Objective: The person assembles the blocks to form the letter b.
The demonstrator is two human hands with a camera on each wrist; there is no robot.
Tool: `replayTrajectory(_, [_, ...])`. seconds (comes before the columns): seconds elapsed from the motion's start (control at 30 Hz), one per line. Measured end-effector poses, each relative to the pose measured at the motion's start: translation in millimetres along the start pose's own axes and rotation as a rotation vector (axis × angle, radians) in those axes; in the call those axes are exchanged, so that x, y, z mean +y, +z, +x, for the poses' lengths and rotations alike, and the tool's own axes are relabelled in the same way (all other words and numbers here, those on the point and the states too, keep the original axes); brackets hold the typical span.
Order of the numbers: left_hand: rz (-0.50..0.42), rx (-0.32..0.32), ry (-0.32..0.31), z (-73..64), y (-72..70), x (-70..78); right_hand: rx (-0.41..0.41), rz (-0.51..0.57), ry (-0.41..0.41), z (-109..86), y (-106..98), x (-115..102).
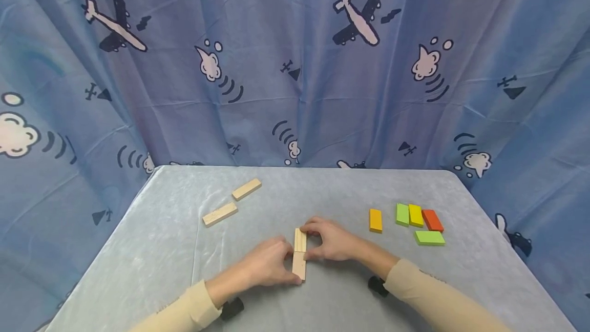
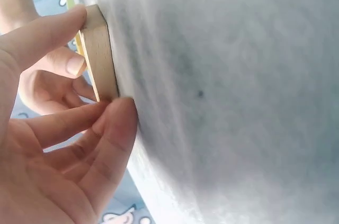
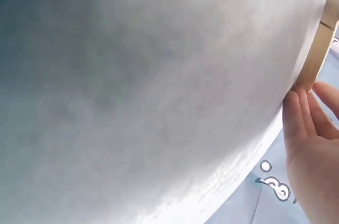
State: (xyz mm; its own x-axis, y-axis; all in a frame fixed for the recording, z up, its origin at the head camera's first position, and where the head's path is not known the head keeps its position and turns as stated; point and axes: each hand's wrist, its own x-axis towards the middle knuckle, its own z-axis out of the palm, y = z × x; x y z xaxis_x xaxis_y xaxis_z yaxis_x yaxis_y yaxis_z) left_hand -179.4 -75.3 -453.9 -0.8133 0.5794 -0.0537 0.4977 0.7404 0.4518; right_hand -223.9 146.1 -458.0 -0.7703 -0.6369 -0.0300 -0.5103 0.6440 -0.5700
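Blue cloth (image 1: 258, 81) patterned with planes and puffs of cloud is hanging behind a worktop (image 1: 152, 260) that is wearing a pale grey cover. Near the middle of the worktop, two plain wooden blocks are lying end to end in one line, running away from the person. The left hand (image 1: 269, 263) is pinching the near block (image 1: 299, 267), its thumb pressing at the near end while its fingers are holding the other end, close to the join. The right hand (image 1: 334, 240) is gripping the far block (image 1: 300, 240), its fingertips bending over the far end and its thumb resting on the right side by the join. Cream sleeves (image 1: 180, 314) are covering both forearms, and a dark device is sitting under each wrist. Farther off to the left, two more plain blocks are lying slantwise, the back block (image 1: 246, 189) and the front block (image 1: 220, 214), with a small gap between them. Over on the right, an orange block (image 1: 375, 221) is lying alone, while a green block (image 1: 402, 214), a yellow block (image 1: 416, 215) and a tilted red block (image 1: 433, 220) are forming a row. Just in front of the red one, a second green block (image 1: 429, 238) is lying crosswise.
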Motion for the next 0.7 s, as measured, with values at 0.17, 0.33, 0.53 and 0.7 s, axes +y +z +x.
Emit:
replayTrajectory(0.17, [0.038, 0.013, 0.017, 0.3, 2.7, 1.7, 0.009, -0.010, -0.011, -1.5, 3.1, -2.2])
replayTrajectory(0.33, [0.053, 0.000, 0.017, -0.8, 3.0, 2.1, 0.021, -0.022, -0.020, -3.1, 5.8, -3.8])
replayTrajectory(0.53, [0.077, -0.012, 0.021, -4.1, 3.8, 3.0, 0.023, -0.040, -0.017, -6.7, 7.0, -4.2])
replayTrajectory(0.7, [0.091, 0.003, 0.024, -6.3, 3.3, 4.6, 0.019, -0.031, -0.011, -8.3, 6.7, -5.1])
